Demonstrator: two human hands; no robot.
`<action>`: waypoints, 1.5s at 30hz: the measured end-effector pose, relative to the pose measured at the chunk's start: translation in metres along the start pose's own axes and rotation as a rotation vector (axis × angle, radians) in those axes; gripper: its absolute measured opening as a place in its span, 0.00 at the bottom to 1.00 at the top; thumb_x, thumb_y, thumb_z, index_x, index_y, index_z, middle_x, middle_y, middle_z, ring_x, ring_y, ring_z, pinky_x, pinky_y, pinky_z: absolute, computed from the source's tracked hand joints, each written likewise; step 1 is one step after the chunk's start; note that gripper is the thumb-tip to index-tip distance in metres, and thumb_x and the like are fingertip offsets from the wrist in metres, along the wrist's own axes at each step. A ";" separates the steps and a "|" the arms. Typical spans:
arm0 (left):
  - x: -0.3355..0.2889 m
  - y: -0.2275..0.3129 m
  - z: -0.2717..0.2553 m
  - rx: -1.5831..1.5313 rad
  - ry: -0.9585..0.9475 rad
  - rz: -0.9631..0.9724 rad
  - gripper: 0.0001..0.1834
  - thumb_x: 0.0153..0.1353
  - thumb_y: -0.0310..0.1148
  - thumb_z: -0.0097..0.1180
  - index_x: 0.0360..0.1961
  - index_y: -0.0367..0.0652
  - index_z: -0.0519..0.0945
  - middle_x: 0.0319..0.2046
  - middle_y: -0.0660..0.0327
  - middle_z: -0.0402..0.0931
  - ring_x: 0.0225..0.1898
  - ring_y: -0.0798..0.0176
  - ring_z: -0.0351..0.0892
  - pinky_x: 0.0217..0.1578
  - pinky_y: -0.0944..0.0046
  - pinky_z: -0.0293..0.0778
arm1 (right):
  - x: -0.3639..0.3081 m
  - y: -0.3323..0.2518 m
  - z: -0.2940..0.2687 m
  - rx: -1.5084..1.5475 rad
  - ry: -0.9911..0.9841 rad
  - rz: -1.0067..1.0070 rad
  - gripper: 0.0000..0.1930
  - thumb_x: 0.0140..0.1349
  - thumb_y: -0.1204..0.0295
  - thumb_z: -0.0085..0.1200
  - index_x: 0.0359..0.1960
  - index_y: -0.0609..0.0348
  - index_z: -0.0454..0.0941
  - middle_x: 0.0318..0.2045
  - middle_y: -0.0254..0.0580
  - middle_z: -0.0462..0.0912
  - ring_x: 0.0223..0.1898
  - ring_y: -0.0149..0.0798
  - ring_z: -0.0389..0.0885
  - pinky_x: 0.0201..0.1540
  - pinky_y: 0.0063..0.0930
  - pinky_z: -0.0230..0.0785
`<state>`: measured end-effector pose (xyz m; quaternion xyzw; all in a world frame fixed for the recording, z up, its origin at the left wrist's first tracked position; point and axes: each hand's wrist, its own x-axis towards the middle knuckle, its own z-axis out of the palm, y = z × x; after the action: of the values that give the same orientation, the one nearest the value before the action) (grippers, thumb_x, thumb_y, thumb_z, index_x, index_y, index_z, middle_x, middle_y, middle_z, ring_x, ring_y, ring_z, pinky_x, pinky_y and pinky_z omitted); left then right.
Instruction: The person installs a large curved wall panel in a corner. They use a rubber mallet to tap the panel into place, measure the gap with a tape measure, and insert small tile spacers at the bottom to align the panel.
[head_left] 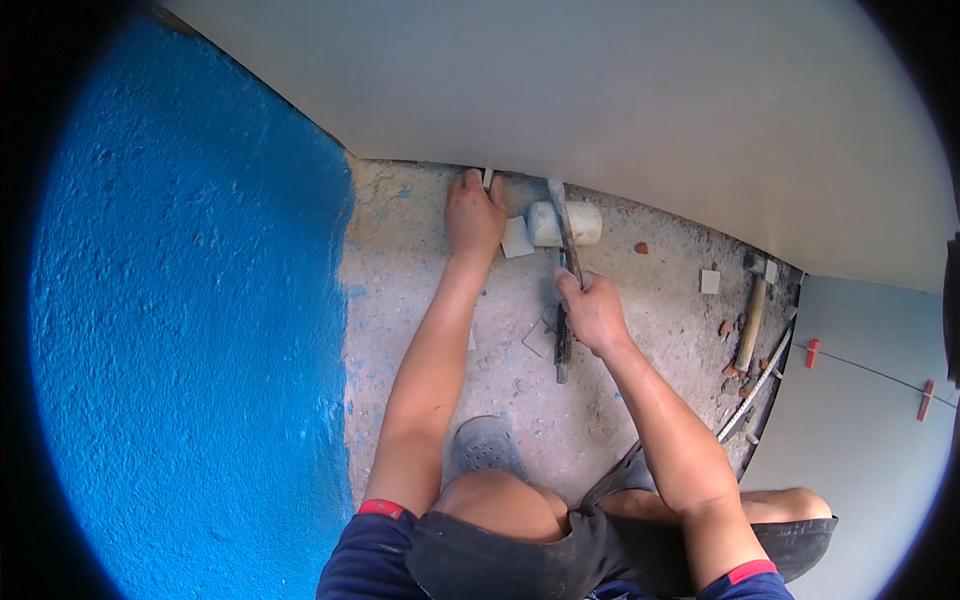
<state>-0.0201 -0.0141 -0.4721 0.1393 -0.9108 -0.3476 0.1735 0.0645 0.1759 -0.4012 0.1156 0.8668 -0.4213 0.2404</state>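
My left hand (475, 212) is at the lower edge of a large grey panel (600, 90), fingers closed on a small white flat piece (488, 178) at that edge. With my right hand (597, 312) I grip a dark metal pry bar (566, 225). The bar crosses over a white cylinder (583, 224) lying on the floor, and its flattened tip reaches the panel's lower edge. Below my right hand is a dark ribbed handle (563, 345); whether it lies apart from the bar cannot be told. A small pale square (517, 238) lies between my left hand and the cylinder.
A textured blue surface (200, 300) borders the left. On the rough floor (400, 320) lie a wooden-handled hammer (752, 325), another pale square (710, 281) and reddish fragments (726, 328). At right, a grey panel (850, 430) carries red clips (812, 353) along a dark line.
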 end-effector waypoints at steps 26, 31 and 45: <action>-0.059 0.023 -0.028 0.213 -0.253 0.039 0.37 0.48 0.43 0.76 0.53 0.34 0.73 0.45 0.41 0.79 0.49 0.40 0.80 0.51 0.47 0.76 | -0.001 0.001 0.002 0.040 0.011 -0.001 0.26 0.69 0.52 0.53 0.21 0.63 0.73 0.14 0.38 0.71 0.19 0.34 0.69 0.28 0.37 0.65; -0.054 0.007 -0.045 -0.084 -0.416 -0.172 0.32 0.52 0.31 0.73 0.57 0.37 0.71 0.44 0.44 0.81 0.46 0.43 0.83 0.48 0.50 0.78 | -0.004 -0.004 -0.002 0.009 0.008 -0.016 0.27 0.69 0.52 0.53 0.22 0.65 0.73 0.15 0.43 0.72 0.21 0.38 0.70 0.31 0.40 0.67; -0.049 -0.025 -0.069 -1.235 -0.408 -0.644 0.23 0.62 0.18 0.61 0.58 0.35 0.73 0.45 0.54 0.83 0.46 0.63 0.83 0.43 0.62 0.81 | -0.005 -0.008 -0.004 0.011 -0.018 0.016 0.26 0.69 0.52 0.52 0.25 0.68 0.75 0.18 0.51 0.75 0.25 0.47 0.74 0.35 0.44 0.69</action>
<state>0.0562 -0.0538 -0.4517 0.2096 -0.4762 -0.8516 -0.0640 0.0644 0.1746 -0.3914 0.1202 0.8613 -0.4252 0.2509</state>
